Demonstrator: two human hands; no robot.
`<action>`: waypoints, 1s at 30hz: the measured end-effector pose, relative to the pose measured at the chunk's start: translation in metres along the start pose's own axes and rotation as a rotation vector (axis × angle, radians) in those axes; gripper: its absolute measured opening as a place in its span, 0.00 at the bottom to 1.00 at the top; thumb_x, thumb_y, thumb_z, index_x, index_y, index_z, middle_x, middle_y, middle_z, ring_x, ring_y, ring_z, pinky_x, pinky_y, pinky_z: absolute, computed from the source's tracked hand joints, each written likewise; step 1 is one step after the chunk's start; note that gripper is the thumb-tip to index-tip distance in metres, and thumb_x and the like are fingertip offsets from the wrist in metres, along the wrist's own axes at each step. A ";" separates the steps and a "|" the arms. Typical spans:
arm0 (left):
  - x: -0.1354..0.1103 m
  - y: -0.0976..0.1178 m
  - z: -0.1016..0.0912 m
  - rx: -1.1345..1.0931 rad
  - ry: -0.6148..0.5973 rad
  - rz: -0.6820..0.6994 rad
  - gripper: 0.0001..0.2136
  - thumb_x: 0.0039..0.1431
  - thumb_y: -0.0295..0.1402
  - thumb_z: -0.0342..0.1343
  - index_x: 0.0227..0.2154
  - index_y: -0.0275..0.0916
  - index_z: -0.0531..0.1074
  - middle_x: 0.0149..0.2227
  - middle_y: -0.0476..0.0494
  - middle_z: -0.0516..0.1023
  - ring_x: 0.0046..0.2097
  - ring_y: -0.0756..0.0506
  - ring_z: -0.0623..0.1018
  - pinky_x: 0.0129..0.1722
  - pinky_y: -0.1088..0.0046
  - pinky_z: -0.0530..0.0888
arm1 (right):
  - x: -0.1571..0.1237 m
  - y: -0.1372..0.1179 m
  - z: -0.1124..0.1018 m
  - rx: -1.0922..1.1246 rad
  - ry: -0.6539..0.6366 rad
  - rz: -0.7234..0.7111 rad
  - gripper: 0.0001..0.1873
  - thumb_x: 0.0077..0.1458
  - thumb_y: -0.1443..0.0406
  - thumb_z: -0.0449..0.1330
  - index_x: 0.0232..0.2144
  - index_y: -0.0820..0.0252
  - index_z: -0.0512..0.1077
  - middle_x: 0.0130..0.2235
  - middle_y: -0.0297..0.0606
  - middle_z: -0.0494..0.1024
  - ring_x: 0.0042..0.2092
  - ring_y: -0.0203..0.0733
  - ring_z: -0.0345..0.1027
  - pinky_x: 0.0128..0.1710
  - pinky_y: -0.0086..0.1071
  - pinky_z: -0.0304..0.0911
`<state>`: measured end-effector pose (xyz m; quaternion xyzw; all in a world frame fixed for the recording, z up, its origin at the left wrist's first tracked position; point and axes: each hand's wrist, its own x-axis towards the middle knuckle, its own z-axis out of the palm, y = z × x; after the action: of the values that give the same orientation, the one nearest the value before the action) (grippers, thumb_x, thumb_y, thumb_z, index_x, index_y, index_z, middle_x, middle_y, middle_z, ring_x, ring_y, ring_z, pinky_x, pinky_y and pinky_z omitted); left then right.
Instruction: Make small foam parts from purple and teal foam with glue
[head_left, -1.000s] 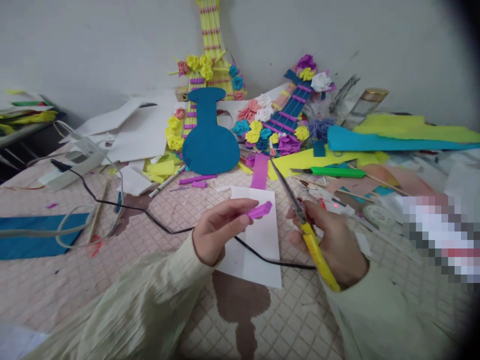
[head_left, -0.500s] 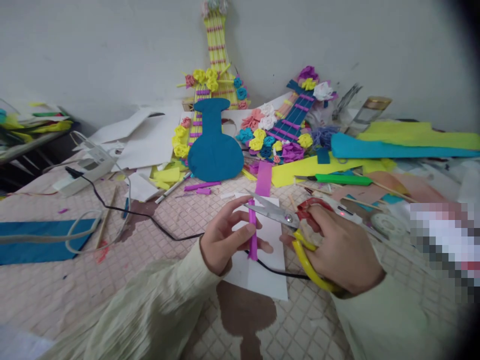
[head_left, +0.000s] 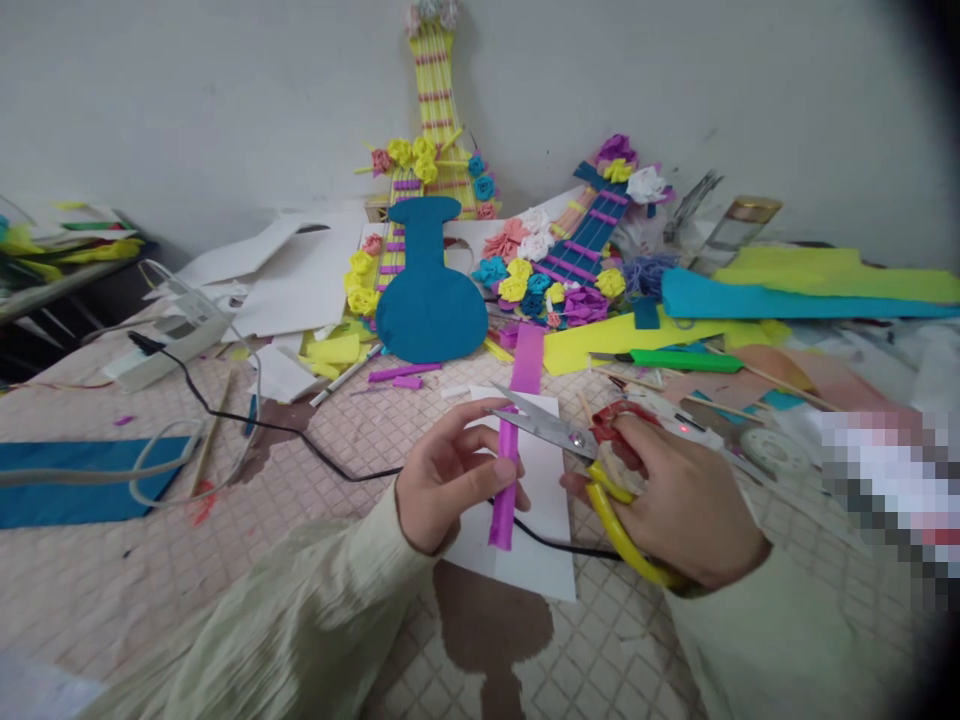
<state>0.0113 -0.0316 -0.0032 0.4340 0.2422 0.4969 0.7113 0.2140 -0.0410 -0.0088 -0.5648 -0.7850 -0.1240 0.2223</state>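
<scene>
My left hand pinches a folded magenta paper strip and holds it upright over a white sheet. My right hand grips scissors with one red and one yellow handle. The open blades reach left and meet the top of the strip. Both sleeves are pale cream.
Two paper guitars with paper flowers lean on the wall behind a blue guitar-shaped cutout. A black cable crosses the checked mat. Coloured sheets, a green knife, sticks and a power strip lie about.
The scissors swung from pointing away to pointing left with their blades at the strip. My left hand turned the strip from level to upright, and it now hangs lower.
</scene>
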 end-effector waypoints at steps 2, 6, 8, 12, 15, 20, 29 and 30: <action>0.000 0.001 0.000 -0.001 -0.013 -0.009 0.17 0.46 0.27 0.60 0.41 0.38 0.65 0.24 0.52 0.71 0.23 0.49 0.76 0.23 0.74 0.73 | 0.000 0.000 0.000 -0.005 -0.003 0.002 0.17 0.44 0.51 0.53 0.23 0.58 0.57 0.20 0.33 0.66 0.23 0.40 0.65 0.21 0.29 0.51; 0.000 0.002 0.000 -0.005 -0.033 -0.016 0.16 0.46 0.26 0.60 0.40 0.38 0.66 0.24 0.53 0.71 0.23 0.49 0.76 0.22 0.76 0.73 | -0.001 0.000 0.000 -0.007 -0.010 -0.008 0.17 0.43 0.51 0.54 0.23 0.58 0.58 0.21 0.34 0.67 0.24 0.41 0.66 0.21 0.29 0.52; 0.000 0.002 0.000 -0.001 -0.034 -0.014 0.17 0.46 0.26 0.59 0.40 0.38 0.65 0.24 0.53 0.71 0.23 0.49 0.76 0.23 0.76 0.73 | -0.001 0.000 0.001 -0.005 -0.006 -0.020 0.17 0.43 0.51 0.54 0.23 0.58 0.58 0.21 0.34 0.67 0.24 0.41 0.66 0.21 0.30 0.52; 0.000 0.003 0.001 0.013 -0.031 -0.016 0.17 0.45 0.26 0.60 0.40 0.37 0.65 0.23 0.53 0.71 0.23 0.50 0.76 0.23 0.77 0.73 | -0.001 0.000 0.001 0.004 0.011 -0.020 0.17 0.43 0.51 0.55 0.24 0.59 0.59 0.20 0.35 0.68 0.24 0.41 0.66 0.21 0.30 0.53; 0.000 0.004 0.001 0.019 -0.022 -0.026 0.17 0.44 0.26 0.60 0.39 0.37 0.65 0.23 0.52 0.71 0.23 0.50 0.75 0.22 0.76 0.73 | -0.001 0.000 0.000 0.007 0.004 -0.010 0.19 0.44 0.49 0.54 0.25 0.59 0.61 0.21 0.35 0.68 0.24 0.41 0.66 0.21 0.30 0.53; 0.000 0.004 0.001 0.039 -0.009 -0.028 0.18 0.43 0.27 0.61 0.39 0.38 0.65 0.23 0.52 0.72 0.23 0.51 0.74 0.23 0.76 0.72 | -0.001 -0.001 -0.001 0.026 -0.002 -0.003 0.22 0.44 0.46 0.54 0.26 0.59 0.62 0.21 0.37 0.70 0.24 0.43 0.66 0.21 0.32 0.54; 0.000 0.002 -0.001 0.073 -0.006 -0.008 0.17 0.43 0.28 0.62 0.38 0.38 0.65 0.23 0.51 0.73 0.24 0.52 0.73 0.22 0.78 0.69 | -0.002 -0.002 -0.002 0.059 -0.055 0.048 0.22 0.43 0.44 0.53 0.23 0.57 0.61 0.19 0.37 0.67 0.22 0.43 0.64 0.21 0.34 0.53; 0.000 0.002 -0.001 0.071 -0.008 -0.003 0.17 0.43 0.29 0.62 0.38 0.38 0.65 0.23 0.51 0.73 0.24 0.52 0.73 0.22 0.78 0.68 | -0.003 -0.002 -0.002 0.055 -0.060 0.053 0.23 0.43 0.44 0.53 0.23 0.57 0.61 0.19 0.36 0.66 0.21 0.43 0.63 0.20 0.34 0.53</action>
<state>0.0094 -0.0307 -0.0020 0.4605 0.2574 0.4851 0.6974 0.2134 -0.0444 -0.0085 -0.5825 -0.7792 -0.0794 0.2172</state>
